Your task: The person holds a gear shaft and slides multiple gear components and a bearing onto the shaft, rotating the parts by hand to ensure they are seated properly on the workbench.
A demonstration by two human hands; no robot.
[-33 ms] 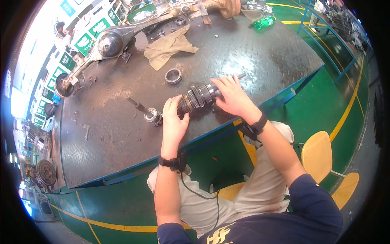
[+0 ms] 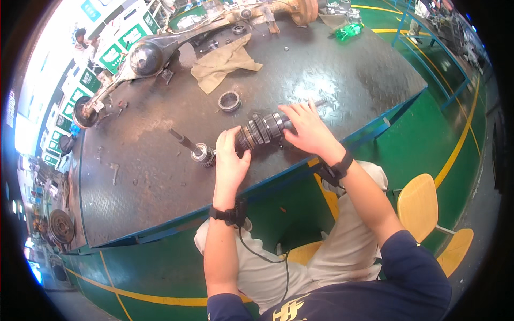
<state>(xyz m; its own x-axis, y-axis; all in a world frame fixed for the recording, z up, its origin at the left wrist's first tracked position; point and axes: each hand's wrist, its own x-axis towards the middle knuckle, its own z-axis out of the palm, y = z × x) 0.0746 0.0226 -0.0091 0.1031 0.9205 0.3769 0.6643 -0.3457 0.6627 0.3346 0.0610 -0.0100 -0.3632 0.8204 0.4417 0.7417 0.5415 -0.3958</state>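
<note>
A dark metal transmission shaft carrying several gears (image 2: 262,128) lies slantwise near the table's front edge. My left hand (image 2: 231,156) is curled round its left part, thumb on the near side and fingers over the top. My right hand (image 2: 310,128) grips it toward the right end, where a thin splined tip (image 2: 320,102) sticks out past the fingers. Just left of my left hand is a toothed gear with a bearing (image 2: 203,154), and a slim shaft (image 2: 183,139) rises from it. Whether this piece joins the held shaft is hidden by my left hand. Beyond the shaft sits a loose ring gear (image 2: 229,101).
The steel table (image 2: 150,198) has a blue edge. A long axle housing (image 2: 145,58) stretches across its far side, with a tan cloth (image 2: 222,67) before it. At the far right lies a green plastic bottle (image 2: 349,31). A wooden chair (image 2: 417,206) stands right of me.
</note>
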